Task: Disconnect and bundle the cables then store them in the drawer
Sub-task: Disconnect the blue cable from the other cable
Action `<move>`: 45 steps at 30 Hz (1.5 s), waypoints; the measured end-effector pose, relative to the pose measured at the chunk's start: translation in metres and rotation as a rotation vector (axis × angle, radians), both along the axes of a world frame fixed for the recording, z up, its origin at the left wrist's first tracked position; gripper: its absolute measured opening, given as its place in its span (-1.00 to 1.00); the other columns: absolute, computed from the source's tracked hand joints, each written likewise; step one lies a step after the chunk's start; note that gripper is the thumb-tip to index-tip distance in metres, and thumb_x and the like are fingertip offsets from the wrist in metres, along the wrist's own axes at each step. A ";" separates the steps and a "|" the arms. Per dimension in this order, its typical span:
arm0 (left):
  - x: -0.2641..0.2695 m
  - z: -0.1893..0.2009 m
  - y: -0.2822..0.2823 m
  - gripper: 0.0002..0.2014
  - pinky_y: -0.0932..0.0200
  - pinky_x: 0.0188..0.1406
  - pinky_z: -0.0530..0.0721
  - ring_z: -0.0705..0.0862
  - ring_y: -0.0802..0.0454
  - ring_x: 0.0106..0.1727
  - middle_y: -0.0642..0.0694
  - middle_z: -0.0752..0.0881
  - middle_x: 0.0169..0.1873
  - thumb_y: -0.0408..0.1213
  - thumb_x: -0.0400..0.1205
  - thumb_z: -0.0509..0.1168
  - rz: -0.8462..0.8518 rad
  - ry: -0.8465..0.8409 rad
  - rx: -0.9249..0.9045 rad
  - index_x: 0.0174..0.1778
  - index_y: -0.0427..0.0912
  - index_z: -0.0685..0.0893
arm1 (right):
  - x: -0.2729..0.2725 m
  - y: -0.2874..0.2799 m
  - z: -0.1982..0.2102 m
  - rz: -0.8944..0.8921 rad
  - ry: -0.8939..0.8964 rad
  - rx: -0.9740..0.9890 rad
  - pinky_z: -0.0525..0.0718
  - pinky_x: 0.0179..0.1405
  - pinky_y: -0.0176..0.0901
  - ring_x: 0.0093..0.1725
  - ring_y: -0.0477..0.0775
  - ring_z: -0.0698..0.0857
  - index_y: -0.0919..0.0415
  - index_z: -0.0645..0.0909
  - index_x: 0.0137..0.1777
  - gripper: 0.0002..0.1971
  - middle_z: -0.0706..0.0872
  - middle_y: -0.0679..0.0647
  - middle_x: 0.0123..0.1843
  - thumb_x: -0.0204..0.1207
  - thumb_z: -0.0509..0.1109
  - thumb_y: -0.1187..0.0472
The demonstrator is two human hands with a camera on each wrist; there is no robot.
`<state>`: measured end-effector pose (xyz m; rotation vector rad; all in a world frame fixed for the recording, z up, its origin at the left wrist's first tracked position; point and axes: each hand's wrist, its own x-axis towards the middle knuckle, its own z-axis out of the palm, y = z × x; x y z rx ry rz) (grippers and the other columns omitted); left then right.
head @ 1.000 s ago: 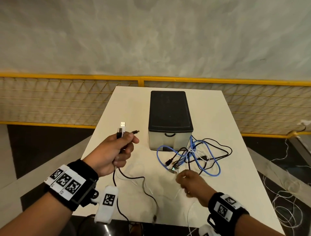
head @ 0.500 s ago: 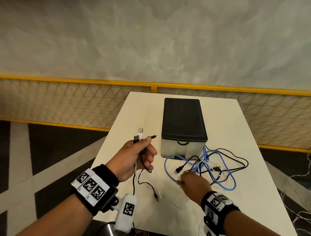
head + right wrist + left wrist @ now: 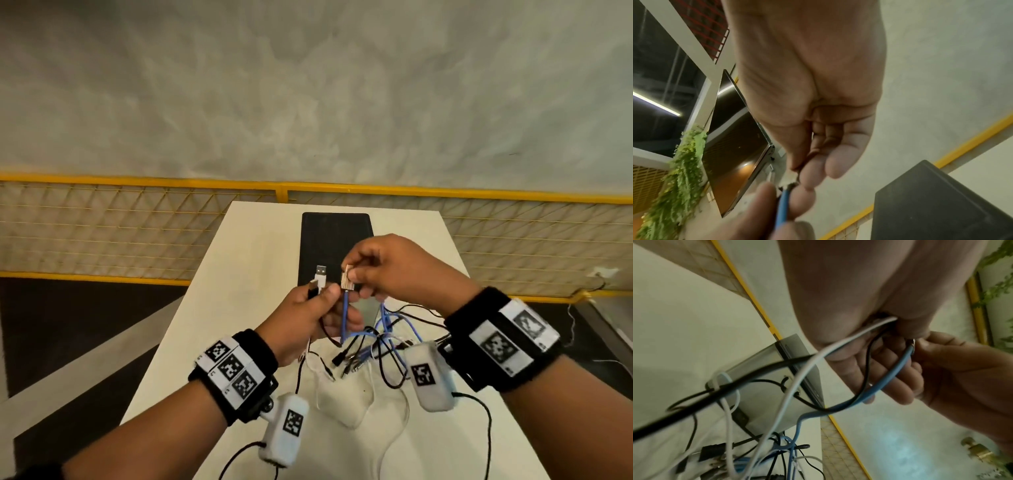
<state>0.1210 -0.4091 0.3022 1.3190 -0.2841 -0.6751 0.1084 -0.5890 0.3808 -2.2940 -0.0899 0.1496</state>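
My left hand (image 3: 310, 308) grips a white cable (image 3: 840, 344) and a black cable (image 3: 867, 363) near their ends, with the white USB plug (image 3: 320, 274) and a black plug (image 3: 312, 287) sticking up above the fist. My right hand (image 3: 380, 270) pinches the metallic plug (image 3: 347, 281) of a blue cable (image 3: 344, 318) right beside the left thumb. The blue cable (image 3: 892, 374) (image 3: 784, 206) hangs down to a tangle of black, white and blue cables (image 3: 383, 346) on the white table (image 3: 239, 274). The drawer box (image 3: 334, 240), black-topped, stands behind both hands; its front is hidden.
A yellow-railed mesh fence (image 3: 137, 226) runs behind the table, with a grey wall above it. Loose white cable loops (image 3: 342, 404) lie near the table's front edge. More wires (image 3: 596, 284) trail on the floor at the right.
My right hand lifted off the tangle with the blue cable's plug and came up beside my left hand. The left hand kept its grip on the white and black cables.
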 end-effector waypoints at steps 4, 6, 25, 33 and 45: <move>-0.002 0.000 -0.003 -0.74 -0.06 -0.10 0.81 0.84 -0.15 -0.24 -0.19 0.83 -0.31 -0.23 0.78 0.08 -0.034 0.010 0.017 0.08 -0.30 0.64 | -0.001 0.009 -0.018 -0.077 -0.026 0.136 0.65 -0.47 -0.28 -0.43 -0.10 0.75 0.17 0.73 0.04 -0.88 0.77 0.03 -0.33 0.57 0.43 0.35; -0.004 -0.002 -0.003 -0.78 -0.10 -0.03 0.80 0.85 -0.17 -0.21 -0.19 0.84 -0.29 -0.28 0.78 0.10 -0.046 -0.005 0.020 0.05 -0.28 0.63 | -0.005 0.014 -0.026 -0.142 -0.065 0.266 0.62 -0.51 -0.34 -0.49 -0.11 0.71 0.22 0.71 0.01 -0.90 0.73 0.06 -0.36 0.54 0.47 0.37; -0.039 -0.057 0.073 -0.55 0.20 -0.56 0.35 0.24 0.02 -0.62 -0.12 0.35 -0.57 -0.20 0.77 0.11 0.006 0.147 0.327 -0.49 -0.10 0.47 | 0.009 0.000 -0.132 -0.814 0.438 1.433 0.66 -0.10 0.06 -0.35 0.09 0.85 0.20 0.58 -0.11 -0.72 0.86 0.16 -0.29 0.76 0.13 0.14; -0.023 -0.061 0.122 -0.72 0.23 -0.59 0.16 0.20 0.08 -0.55 -0.08 0.32 -0.50 -0.14 0.69 0.31 0.186 0.008 0.503 -0.25 -0.10 0.38 | 0.011 -0.007 -0.136 -0.826 0.395 1.389 0.68 -0.06 0.10 -0.23 0.11 0.89 0.18 0.58 0.02 -0.73 0.89 0.18 -0.18 0.79 0.08 0.12; -0.011 -0.058 -0.004 -0.88 -0.04 -0.22 0.80 0.79 -0.09 -0.26 -0.10 0.80 -0.31 -0.24 0.42 0.50 0.095 -0.298 0.400 -0.17 -0.11 0.75 | -0.020 0.048 -0.134 -0.603 0.512 1.380 0.76 0.00 0.12 -0.12 0.21 0.81 0.27 0.62 0.24 -0.65 0.82 0.26 -0.11 0.77 0.09 0.07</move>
